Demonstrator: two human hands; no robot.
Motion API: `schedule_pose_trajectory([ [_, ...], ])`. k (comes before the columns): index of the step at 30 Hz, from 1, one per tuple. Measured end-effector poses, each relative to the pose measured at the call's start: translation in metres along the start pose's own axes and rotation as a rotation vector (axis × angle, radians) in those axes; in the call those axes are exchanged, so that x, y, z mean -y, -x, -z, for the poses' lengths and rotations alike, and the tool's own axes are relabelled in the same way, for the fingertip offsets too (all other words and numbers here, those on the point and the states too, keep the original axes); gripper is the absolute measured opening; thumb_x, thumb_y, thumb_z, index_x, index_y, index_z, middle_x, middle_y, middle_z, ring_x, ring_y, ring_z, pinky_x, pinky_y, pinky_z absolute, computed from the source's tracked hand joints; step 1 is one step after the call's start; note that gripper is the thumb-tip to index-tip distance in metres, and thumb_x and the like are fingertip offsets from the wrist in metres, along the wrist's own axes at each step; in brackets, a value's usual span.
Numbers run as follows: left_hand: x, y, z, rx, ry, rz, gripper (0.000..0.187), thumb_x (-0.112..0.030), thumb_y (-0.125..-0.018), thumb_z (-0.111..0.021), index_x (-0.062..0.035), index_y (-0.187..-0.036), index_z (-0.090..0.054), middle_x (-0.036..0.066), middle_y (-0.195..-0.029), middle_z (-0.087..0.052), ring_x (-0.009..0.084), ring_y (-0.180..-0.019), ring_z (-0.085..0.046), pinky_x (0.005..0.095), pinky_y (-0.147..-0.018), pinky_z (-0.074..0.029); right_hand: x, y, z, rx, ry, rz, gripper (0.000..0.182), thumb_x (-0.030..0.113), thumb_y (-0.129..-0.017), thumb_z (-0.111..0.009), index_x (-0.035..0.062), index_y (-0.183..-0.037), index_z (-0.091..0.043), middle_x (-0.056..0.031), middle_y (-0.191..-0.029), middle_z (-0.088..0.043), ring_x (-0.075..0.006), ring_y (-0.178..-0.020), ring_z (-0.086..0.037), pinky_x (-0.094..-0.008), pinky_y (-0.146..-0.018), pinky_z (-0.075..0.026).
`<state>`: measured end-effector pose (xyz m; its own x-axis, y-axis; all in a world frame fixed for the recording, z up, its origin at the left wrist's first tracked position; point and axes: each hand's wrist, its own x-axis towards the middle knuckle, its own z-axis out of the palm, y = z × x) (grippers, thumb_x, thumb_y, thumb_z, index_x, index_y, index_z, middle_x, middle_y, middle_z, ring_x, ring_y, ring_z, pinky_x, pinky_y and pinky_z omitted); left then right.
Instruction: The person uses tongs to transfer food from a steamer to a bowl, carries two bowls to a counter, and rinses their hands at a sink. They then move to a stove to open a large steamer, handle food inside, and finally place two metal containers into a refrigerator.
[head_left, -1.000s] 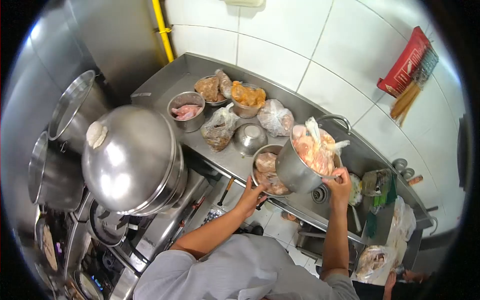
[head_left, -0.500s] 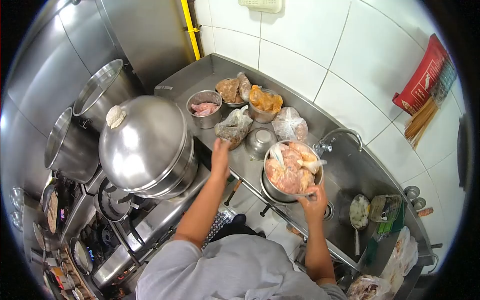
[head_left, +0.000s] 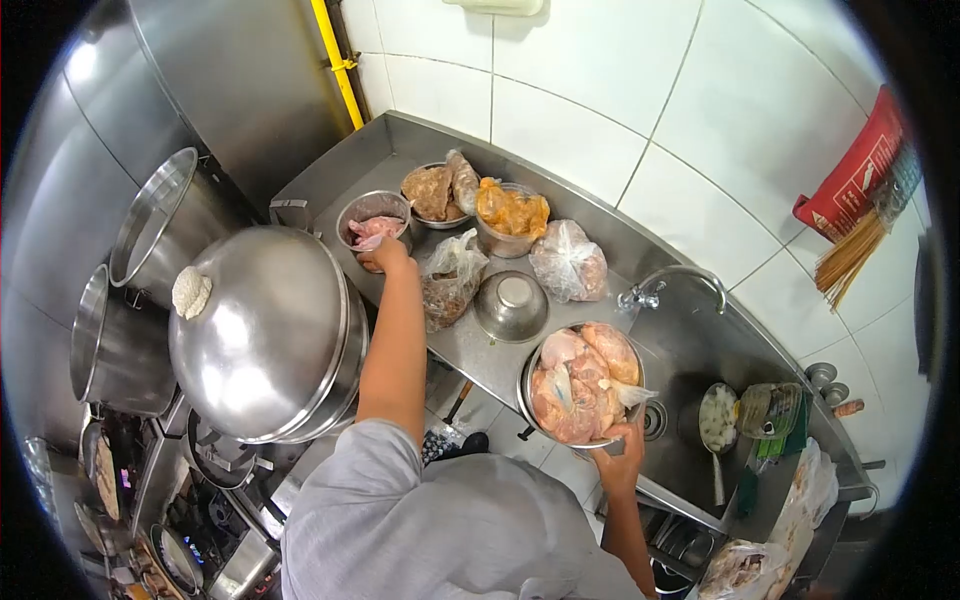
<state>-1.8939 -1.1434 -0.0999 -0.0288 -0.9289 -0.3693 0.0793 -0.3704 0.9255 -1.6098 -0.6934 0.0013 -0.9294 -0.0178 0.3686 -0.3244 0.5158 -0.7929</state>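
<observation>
My left hand (head_left: 388, 254) is closed at the near rim of a small steel pot (head_left: 352, 262) with pink raw meat (head_left: 375, 229) in it; my fingertips are partly hidden. My right hand (head_left: 622, 456) grips the near right rim of a larger steel pot (head_left: 527, 392), heaped with raw chicken pieces (head_left: 580, 385) and some clear plastic. Between the two pots lie a tied plastic bag of dark food (head_left: 450, 285) and an upturned steel bowl (head_left: 512, 305).
Behind stand a bowl of brown frozen meat (head_left: 428, 192), a tub with an orange bag (head_left: 512, 210) and a bagged lump (head_left: 570, 262). A big domed steamer (head_left: 260, 330) is at left. Right are a faucet (head_left: 690, 278), the sink and a ladle of white pieces (head_left: 718, 420).
My left hand has moved left and away, from beside the plastic bag to the pot of pink meat. The chicken pot has come down a little, still in my right hand. The view has shifted.
</observation>
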Motion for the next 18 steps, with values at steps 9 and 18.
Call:
schedule_pose_trajectory([
  [9,-0.027,-0.084,-0.076,0.243,0.058,0.152,0.085,-0.012,-0.072,-0.070,-0.0053,-0.138,-0.016,0.019,-0.138,-0.024,0.0349,-0.120,-0.041,0.0430,-0.093,-0.044,-0.011,0.002,-0.002,0.003,0.141,0.095,0.043,0.010,-0.055,-0.084,0.0095,-0.080,-0.049,-0.0119,-0.093,-0.058,-0.0400,-0.112,-0.048,-0.0508,-0.094,-0.035],
  [18,-0.020,-0.097,-0.117,0.696,0.074,0.030,0.041,-0.017,-0.085,-0.054,0.0006,-0.121,-0.047,0.016,-0.119,-0.051,0.0260,-0.102,-0.054,0.0381,-0.086,-0.045,-0.014,0.005,-0.002,0.071,0.112,-0.039,0.048,0.010,-0.054,-0.084,0.0097,-0.082,-0.046,-0.0128,-0.094,-0.055,-0.0385,-0.101,-0.052,-0.0475,-0.088,-0.040],
])
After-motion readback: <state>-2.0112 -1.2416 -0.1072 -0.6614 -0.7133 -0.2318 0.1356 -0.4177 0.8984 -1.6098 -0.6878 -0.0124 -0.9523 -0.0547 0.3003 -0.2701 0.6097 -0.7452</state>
